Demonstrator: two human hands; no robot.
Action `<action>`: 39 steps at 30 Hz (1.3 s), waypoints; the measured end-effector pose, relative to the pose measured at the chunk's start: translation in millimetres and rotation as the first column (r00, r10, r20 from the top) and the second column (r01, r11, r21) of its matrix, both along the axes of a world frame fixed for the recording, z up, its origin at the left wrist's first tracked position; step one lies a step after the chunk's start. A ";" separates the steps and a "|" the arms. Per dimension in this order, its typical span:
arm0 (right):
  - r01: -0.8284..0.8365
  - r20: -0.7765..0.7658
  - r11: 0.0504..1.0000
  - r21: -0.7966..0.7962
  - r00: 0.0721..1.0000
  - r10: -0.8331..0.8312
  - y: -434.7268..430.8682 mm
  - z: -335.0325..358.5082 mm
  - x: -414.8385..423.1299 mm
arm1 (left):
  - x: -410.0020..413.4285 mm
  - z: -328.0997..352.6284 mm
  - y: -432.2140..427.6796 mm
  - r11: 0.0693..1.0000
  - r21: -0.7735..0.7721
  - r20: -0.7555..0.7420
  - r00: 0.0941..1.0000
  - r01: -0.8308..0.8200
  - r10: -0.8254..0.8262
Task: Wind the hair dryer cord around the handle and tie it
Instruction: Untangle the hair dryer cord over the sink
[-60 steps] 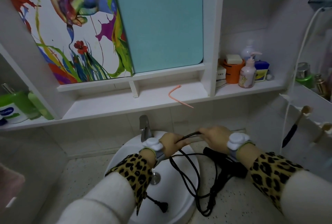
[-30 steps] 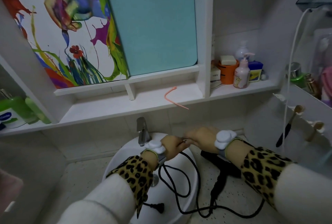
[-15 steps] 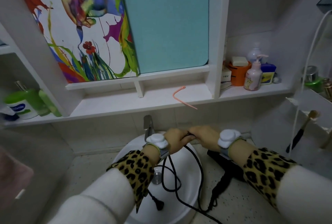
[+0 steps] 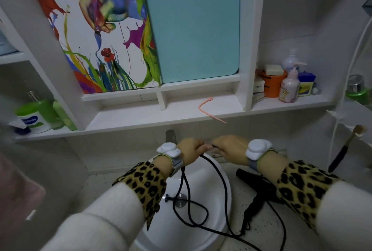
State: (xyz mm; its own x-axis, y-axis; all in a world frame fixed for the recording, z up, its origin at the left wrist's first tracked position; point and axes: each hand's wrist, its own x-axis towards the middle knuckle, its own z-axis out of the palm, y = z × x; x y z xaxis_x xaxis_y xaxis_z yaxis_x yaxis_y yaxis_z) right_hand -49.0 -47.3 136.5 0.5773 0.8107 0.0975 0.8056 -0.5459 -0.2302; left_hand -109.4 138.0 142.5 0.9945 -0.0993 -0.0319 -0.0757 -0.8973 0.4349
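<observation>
From the head camera I counted two hands at work, both raised over the back rim of one white sink (image 4: 201,182), just in front of a single tap (image 4: 170,134). The left grip (image 4: 190,151) was curled round the black cord (image 4: 223,182), and the right grip (image 4: 229,148) met it almost knuckle to knuckle, its fingertips pinching the same cord where a short stretch showed between them. Each wrist carried one white puck-shaped unit, so two in all: one on the left (image 4: 168,149), one on the right (image 4: 257,149). Below the left grip the cord dropped in loose loops into the basin. From there it ran out across the speckled surface (image 4: 261,230) to the foot of the handle. The one hair dryer (image 4: 259,190) lay on that surface just right of the sink, partly under my right sleeve, its handle pointing toward me. On the shelf (image 4: 141,117) above lay one pink tie (image 4: 209,109), bent and overhanging the edge. Farther right stood one orange cup (image 4: 272,85) and two pump bottles, the nearer (image 4: 288,87) pale pink.
</observation>
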 end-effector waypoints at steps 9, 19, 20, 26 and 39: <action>0.435 -0.043 0.895 -0.100 0.897 -0.441 -69.2 3.8 38.0 | -21.1 0.5 43.6 0.987 -0.128 0.020 0.994 -0.101 0.104; 0.044 0.151 0.997 -0.070 0.988 -0.033 -4.6 17.0 8.8 | -16.0 1.9 22.7 0.998 -0.053 -0.022 1.000 0.020 -0.021; 0.097 0.132 0.994 -0.054 0.987 -0.090 -14.5 13.1 16.9 | -17.9 -0.4 30.1 0.996 -0.085 -0.016 1.000 -0.015 0.014; 0.487 0.003 0.866 -0.115 0.872 -0.490 -87.9 -14.6 53.0 | -26.6 -14.7 47.7 0.981 -0.139 -0.028 0.991 -0.132 0.130; 0.028 0.167 0.972 0.234 0.984 -0.068 -42.9 -28.5 29.4 | -16.7 -3.8 6.9 0.999 0.001 -0.045 0.998 0.047 -0.047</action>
State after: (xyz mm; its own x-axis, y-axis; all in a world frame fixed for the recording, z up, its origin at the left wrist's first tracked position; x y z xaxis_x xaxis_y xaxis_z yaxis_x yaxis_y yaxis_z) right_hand -19.6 -90.1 108.0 0.5729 0.7266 0.3792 0.8183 -0.5338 -0.2134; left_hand -126.2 144.9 138.7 0.9863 -0.1456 -0.0772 -0.0977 -0.8939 0.4374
